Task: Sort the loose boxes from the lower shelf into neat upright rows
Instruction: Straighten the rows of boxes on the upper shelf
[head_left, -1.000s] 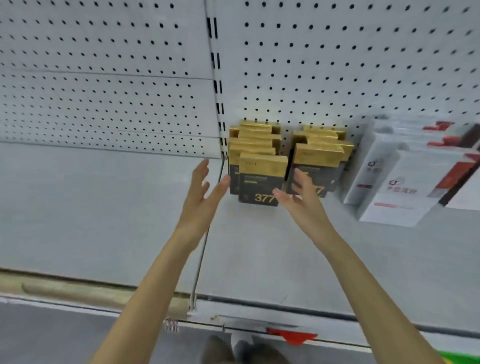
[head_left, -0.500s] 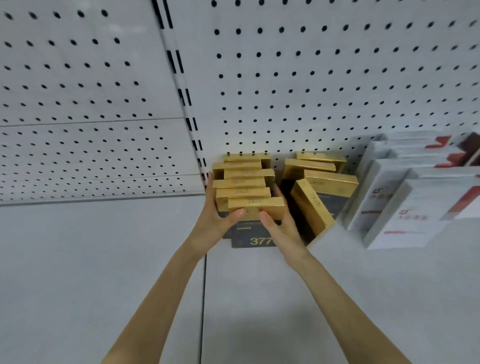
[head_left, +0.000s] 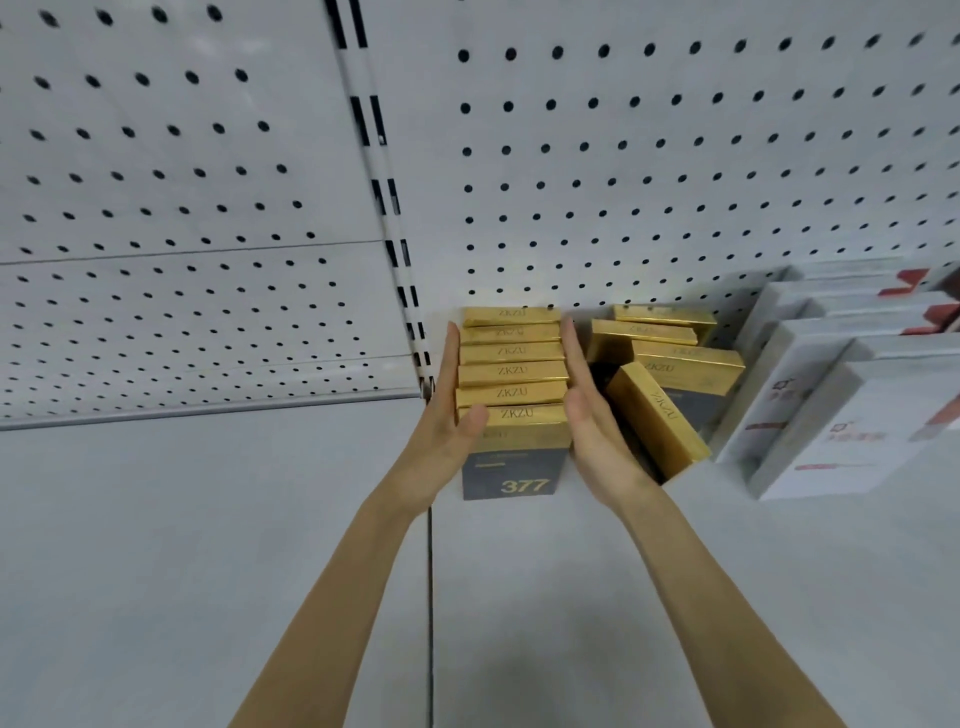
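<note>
gold-topped box row (head_left: 511, 371) upright, left hand (head_left: 441, 431) and right hand (head_left: 592, 431) flat against its sides, grips wide

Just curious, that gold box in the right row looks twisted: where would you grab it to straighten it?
I'd pinch the twisted box across its gold top, from above and in front: that end stands free, while the right hand and white boxes crowd its sides.

Left row (head_left: 511, 371): six boxes, gold tops marked ZKZU, dark fronts, nearest showing 377; upright, packed flush, running straight out from pegboard wall (head_left: 675, 156). Right row (head_left: 685, 364): four same boxes, ragged; three nearer wall staggered, front box (head_left: 657, 418) tilted, twisted sideways.
</note>
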